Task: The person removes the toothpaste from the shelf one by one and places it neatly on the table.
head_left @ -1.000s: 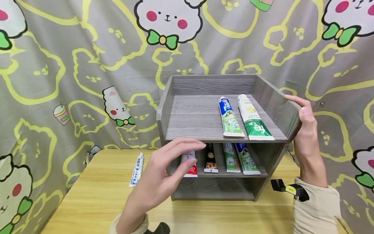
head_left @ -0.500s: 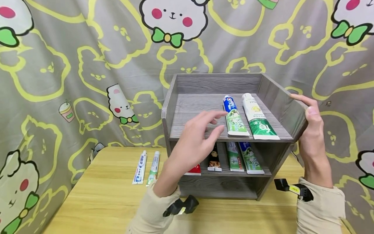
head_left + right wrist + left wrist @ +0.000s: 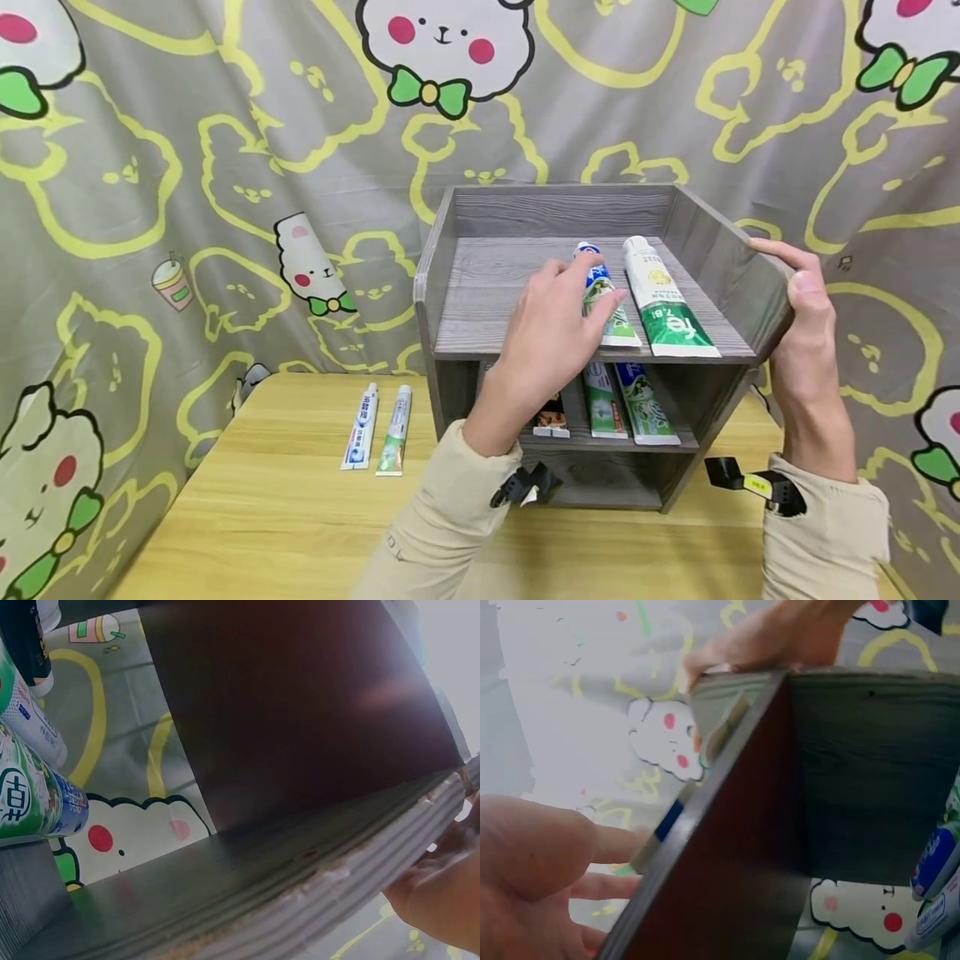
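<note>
My left hand (image 3: pixel 555 321) is over a blue-and-green toothpaste tube (image 3: pixel 621 332) on the top level of a grey wooden shelf unit (image 3: pixel 495 287). Its index finger and thumb lie over this tube, partly covering it; the left wrist view shows the fingers fairly straight at the tube's edge. Just right of it lies a white-and-green toothpaste tube (image 3: pixel 663 292). My right hand (image 3: pixel 806 333) grips the unit's right side panel at its front corner, index finger along the top edge.
On the middle level lie several toothpaste tubes, among them a black one (image 3: pixel 551 417) and a green one (image 3: pixel 606 408). Two more, a white-and-blue tube (image 3: pixel 360 429) and a white-and-green tube (image 3: pixel 395 433), lie on the wooden table (image 3: pixel 262 500). A patterned curtain (image 3: pixel 300 125) hangs behind.
My left hand has moved up and right from before the middle level to the blue-and-green tube. My right hand keeps its grip on the side panel.
</note>
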`<state>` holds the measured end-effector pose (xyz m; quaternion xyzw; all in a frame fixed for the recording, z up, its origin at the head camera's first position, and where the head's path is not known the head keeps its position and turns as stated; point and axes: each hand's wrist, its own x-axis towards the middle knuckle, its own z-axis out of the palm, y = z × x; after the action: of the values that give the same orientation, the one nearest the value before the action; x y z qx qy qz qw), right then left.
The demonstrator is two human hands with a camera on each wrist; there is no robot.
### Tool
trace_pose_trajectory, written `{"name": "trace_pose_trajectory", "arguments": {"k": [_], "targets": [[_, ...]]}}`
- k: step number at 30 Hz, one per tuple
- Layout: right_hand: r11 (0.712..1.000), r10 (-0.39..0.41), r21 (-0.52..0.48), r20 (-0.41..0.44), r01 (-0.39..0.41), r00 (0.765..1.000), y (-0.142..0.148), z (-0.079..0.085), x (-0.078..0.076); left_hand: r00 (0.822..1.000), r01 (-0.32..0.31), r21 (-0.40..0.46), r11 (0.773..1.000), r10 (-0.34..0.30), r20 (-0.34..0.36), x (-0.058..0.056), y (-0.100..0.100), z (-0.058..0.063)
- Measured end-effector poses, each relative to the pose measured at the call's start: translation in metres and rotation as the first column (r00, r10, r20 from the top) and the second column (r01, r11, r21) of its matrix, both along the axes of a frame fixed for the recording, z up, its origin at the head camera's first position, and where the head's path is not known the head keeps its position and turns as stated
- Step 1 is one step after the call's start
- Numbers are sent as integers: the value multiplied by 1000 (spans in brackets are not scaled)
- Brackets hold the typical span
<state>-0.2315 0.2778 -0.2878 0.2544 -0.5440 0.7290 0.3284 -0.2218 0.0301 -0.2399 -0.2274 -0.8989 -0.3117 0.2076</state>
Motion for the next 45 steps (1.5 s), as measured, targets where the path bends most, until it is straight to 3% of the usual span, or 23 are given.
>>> {"name": "trace_pose_trajectory", "arguments": {"k": [8,23,35,45], "targets": [[1000,13,-27,6,-13,1000,-2,0,1,992,-123,-170,978,128,21,-11,17,-2],[1000,12,2,-10,-12,1000,-3,2,-1,986,-154,-246,957,165,24,-18,25,3],[1000,20,-10,-14,-20,1000,-3,0,-2,999,-50,-45,998,50,10,-16,9,-5],[999,22,-39,-5,-22,1000,-4,1,-1,998,62,154,986,-62,-6,-9,-6,-7]]}}
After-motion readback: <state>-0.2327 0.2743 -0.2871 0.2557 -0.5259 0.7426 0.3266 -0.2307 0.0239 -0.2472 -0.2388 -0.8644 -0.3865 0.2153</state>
